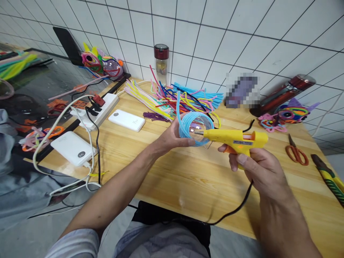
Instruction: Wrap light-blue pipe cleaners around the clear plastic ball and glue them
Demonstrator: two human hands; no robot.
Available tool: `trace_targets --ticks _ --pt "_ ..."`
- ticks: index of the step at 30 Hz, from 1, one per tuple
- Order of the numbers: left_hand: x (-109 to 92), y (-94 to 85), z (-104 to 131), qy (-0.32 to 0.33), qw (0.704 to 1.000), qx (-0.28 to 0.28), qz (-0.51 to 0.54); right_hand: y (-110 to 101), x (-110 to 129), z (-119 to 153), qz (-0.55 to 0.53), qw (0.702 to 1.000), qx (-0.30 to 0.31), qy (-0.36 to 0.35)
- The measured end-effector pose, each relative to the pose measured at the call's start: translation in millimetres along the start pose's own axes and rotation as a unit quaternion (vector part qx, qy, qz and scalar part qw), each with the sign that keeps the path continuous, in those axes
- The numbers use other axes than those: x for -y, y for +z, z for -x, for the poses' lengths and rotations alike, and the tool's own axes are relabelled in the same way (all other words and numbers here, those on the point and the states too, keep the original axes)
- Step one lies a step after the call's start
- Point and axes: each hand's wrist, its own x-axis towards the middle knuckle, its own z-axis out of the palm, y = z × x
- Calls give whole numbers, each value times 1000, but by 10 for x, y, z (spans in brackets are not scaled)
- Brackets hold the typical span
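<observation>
My left hand (174,138) is closed around a clear plastic ball (208,123) wrapped in coils of light blue pipe cleaner (185,125). One end of the pipe cleaner sticks up above the ball. My right hand (255,163) grips a yellow hot glue gun (233,138) by its handle, with fingers at the orange trigger. The metal nozzle points left and lies in front of the ball; whether it touches cannot be made out. A black cord (245,199) hangs from the gun's handle.
Behind the ball lies a pile of colourful pipe cleaners (185,98). Scissors (295,154) and pliers (328,175) lie at right, near a red thermos (287,93). Power banks (127,120) and a power strip (98,111) with cables stand at left. A tea bottle (161,66) stands by the wall.
</observation>
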Motion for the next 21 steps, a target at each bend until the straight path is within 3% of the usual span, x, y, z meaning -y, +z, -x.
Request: trace_targets --ticks 5,10,18,21 --pt "24 -17 -18 -1 1000 -8 -22 -29 31 21 19 1000 -13 -18" --pt "78 -62 -22 -11 998 -17 -63 -62 65 83 121 991 -18 -46" --pt "65 -57 -23 -2 997 -11 -80 -133 36 159 325 937 -15 -127" --pt "62 -53 -27 -4 997 -3 -78 -139 13 156 350 927 -12 -133"
